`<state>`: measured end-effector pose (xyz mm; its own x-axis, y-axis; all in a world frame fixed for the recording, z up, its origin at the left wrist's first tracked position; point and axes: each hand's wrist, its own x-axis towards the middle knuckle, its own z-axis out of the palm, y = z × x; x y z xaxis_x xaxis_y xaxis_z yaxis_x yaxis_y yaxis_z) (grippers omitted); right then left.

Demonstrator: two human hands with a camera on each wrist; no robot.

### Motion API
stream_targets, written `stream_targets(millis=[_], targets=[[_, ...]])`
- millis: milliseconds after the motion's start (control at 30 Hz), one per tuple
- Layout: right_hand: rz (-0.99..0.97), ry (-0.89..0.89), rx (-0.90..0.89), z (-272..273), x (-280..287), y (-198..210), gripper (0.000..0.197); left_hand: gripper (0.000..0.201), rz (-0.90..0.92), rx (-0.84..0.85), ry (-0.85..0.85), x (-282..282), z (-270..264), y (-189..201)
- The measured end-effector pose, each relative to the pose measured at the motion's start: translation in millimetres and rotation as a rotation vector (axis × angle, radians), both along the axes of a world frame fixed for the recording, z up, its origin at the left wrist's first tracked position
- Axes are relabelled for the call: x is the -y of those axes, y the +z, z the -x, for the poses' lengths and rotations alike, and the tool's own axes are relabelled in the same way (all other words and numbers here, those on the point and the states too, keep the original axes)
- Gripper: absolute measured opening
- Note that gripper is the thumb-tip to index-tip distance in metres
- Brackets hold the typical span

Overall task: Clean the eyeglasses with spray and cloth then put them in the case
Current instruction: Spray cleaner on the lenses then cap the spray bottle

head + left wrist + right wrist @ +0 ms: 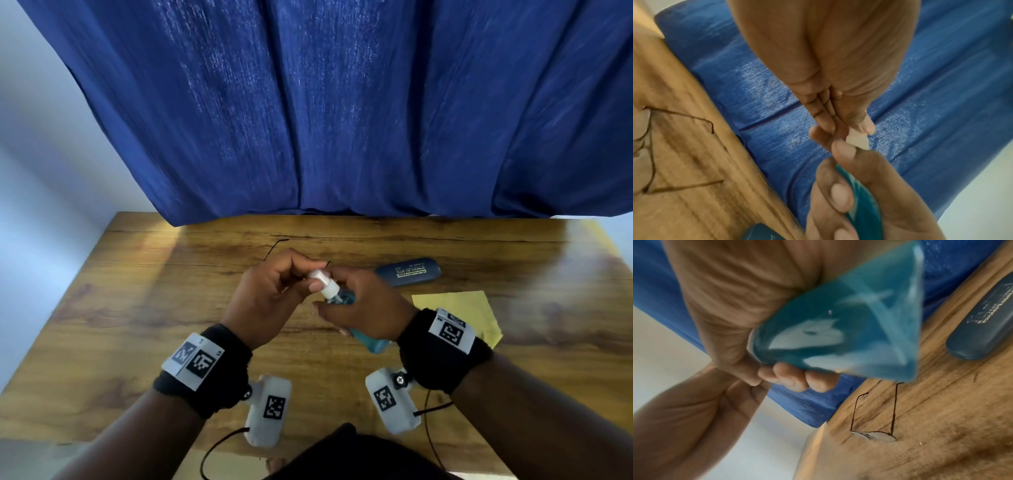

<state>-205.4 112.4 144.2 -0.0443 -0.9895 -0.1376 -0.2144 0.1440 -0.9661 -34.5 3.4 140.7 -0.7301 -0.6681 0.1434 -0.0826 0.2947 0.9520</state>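
My right hand (329, 291) grips a blue spray bottle (371, 342) above the table, tilted with its top toward the left. My left hand (317, 275) pinches the bottle's white cap (318, 274) between thumb and fingers; the left wrist view shows the same pinch on the cap (857, 141). The thin dark-framed eyeglasses (873, 434) lie on the wood with temples unfolded, mostly hidden behind my hands in the head view, where one temple (274, 248) shows. The dark blue glasses case (409, 272) lies shut to the right. A yellow cloth (459, 311) lies flat near my right wrist.
The wooden table (137, 308) has bare wood on its left half and along the front. A blue curtain (342, 102) hangs down to the table's far edge. A pale wall stands at the left.
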Motion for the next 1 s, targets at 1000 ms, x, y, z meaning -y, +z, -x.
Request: stream_targets(millis=[1000], targets=[[-0.228,-1.043,-0.382,105.5,-202.0,-140.3,0.026,0.02,0.157,0.378,-0.239,-31.2,52.2,-81.5]])
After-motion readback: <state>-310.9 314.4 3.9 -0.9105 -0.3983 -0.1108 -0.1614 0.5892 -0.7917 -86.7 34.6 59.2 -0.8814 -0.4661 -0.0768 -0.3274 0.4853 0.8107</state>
